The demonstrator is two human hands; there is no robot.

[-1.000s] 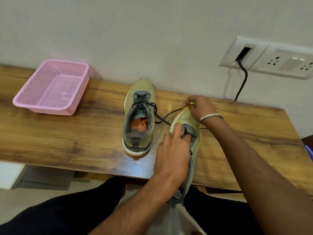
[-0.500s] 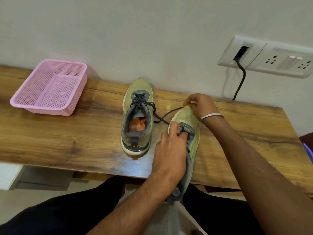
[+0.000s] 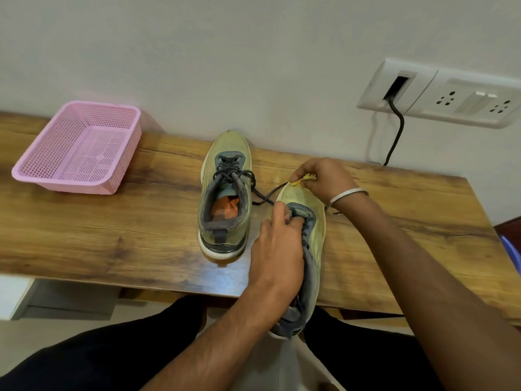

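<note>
Gripping the near shoe (image 3: 300,197) is the left hand (image 3: 277,249): its fingers are curling over the grey tongue and into the lace area, and the thumb is lying on the inner side of the upper. This yellow-green shoe is lying with its toe on the wooden bench (image 3: 112,235) and is pointing away from the person, while its grey heel is hanging out over the near edge of the bench, above the lap in dark trousers.

At the toe tip the right hand (image 3: 324,176) is pinching a small yellow piece (image 3: 306,178) between thumb and fingers. The piece is touching the toe of the shoe; what it is exactly, I cannot tell. A thin pale bangle (image 3: 348,194) is sitting on the right wrist. So the two hands are apart, one at each part of the same shoe, the right one farther from the person and the left one nearer.

Just beside the near shoe, on its left, the second shoe (image 3: 224,193) is standing upright on the bench with its toe near the wall. A dark lace (image 3: 265,194) is running from it toward the near shoe. Well apart, at the left end of the bench, a pink basket (image 3: 70,185) is standing. On the wall at the right, a black cable (image 3: 396,136) is hanging from a white socket panel (image 3: 439,94).
</note>
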